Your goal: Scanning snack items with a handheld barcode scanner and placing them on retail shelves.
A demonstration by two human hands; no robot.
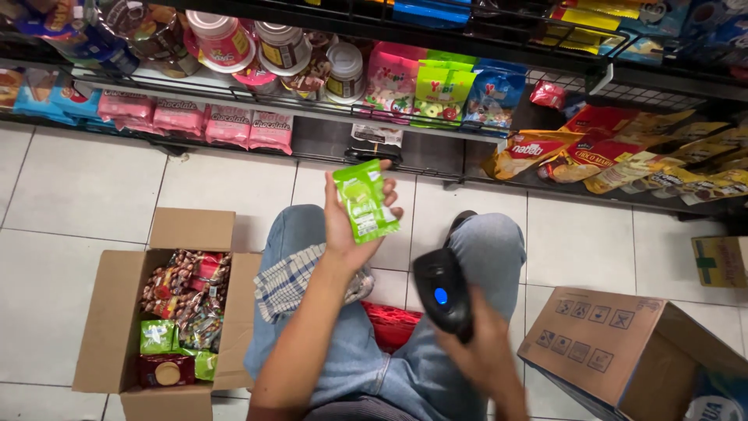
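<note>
White floor tiles (86, 187) run under wire shop shelves (436, 132) stocked with snack packets. An open cardboard box (117, 327) of sweets sits beside the seated person's knee, within reach. The left hand (354, 226) pinches a green packet (365, 201) upright, facing the black scanner (444, 300) gripped in the right hand (487, 351).

a small green packet (365, 202) is held up before pink packs (202, 121) on the low shelf, an open carton of sweets (167, 312) left, closed brown carton (623, 351) right.
</note>
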